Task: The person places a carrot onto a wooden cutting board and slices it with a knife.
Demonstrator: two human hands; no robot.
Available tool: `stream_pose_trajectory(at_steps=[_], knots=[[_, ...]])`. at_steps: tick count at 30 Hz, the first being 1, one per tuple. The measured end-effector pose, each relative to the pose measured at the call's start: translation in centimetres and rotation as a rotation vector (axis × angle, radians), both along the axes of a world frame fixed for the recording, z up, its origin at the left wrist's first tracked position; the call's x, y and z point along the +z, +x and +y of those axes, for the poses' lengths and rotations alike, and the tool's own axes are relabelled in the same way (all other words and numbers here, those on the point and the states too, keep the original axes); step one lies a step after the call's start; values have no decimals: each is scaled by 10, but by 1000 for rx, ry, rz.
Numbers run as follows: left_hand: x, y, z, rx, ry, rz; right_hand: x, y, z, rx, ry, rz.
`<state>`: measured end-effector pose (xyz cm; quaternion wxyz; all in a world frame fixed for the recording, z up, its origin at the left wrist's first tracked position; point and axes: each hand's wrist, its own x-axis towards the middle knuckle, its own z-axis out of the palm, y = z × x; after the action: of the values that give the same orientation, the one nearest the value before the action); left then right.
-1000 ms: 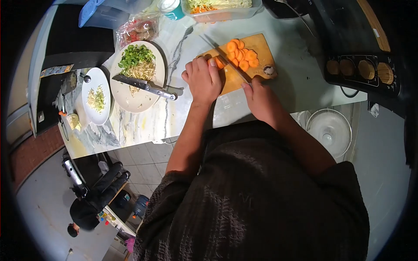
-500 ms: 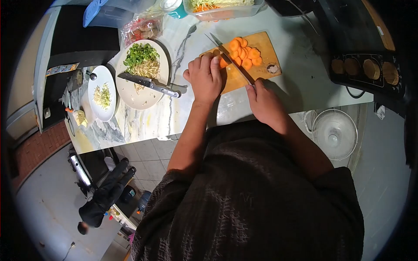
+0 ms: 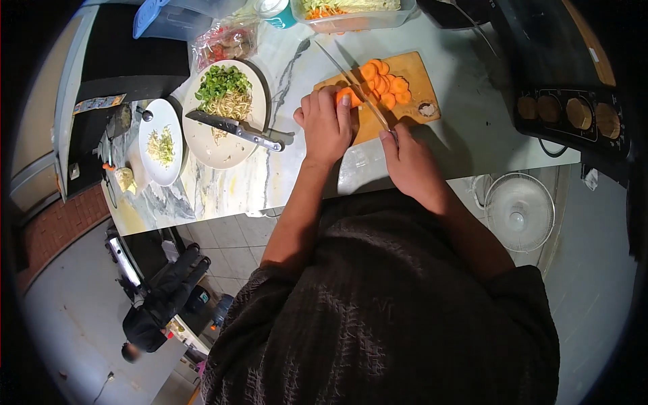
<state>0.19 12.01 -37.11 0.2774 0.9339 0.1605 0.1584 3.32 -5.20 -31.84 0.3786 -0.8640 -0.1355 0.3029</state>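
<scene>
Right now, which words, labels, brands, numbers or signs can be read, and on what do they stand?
No text is readable.
Teal cup: white mark, too small.
Black panel with knobs: markings too blurred.
Dark appliance, top edge: tiny marks, unreadable.
Printed strip, left: too blurred.
Dark shirt: faint mark, unclear.

Just past the right hand (image 3: pixel 408 160), a board (image 3: pixel 368 129) on the counter (image 3: pixel 472 125). In that hand, a knife (image 3: pixel 375 112) reaching over the board. At the fingers of the left hand (image 3: pixel 325 131), on the board, a carrot piece (image 3: pixel 347 98). Right of it, carrot slices (image 3: pixel 388 84). Left of the left hand, a plate (image 3: pixel 209 152) with greens (image 3: pixel 219 82) and sprouts (image 3: pixel 233 105), plus another knife (image 3: pixel 260 139) across it. Farther left, a second plate (image 3: pixel 163 179) with chopped bits (image 3: pixel 162 146) and a spoon (image 3: pixel 146 116). Past both hands, a tub (image 3: pixel 358 24); left of that, a cup (image 3: pixel 278 15).
</scene>
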Motion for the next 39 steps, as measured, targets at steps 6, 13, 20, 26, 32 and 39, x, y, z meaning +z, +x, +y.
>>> stream_pose_trajectory(at_steps=[6, 13, 20, 26, 32, 39], knots=[[-4, 1, 2, 0, 16, 5, 9, 0, 6, 49, -32, -44], [-3, -1, 0, 2, 55, 12, 10, -1, 9, 64, -74, -84], [-6, -2, -2, 1, 6, 18, 11, -3, 13, 55, -99, -110], [-7, 0, -3, 7, 56, 18, 15, 0, 14, 75, -121, -120], [-13, 2, 0, -10, 91, -15, 27, 5, 12, 101, -184, -35], [-15, 2, 5, -76, 107, -17, 27, 14, 14, 123, -242, 47]])
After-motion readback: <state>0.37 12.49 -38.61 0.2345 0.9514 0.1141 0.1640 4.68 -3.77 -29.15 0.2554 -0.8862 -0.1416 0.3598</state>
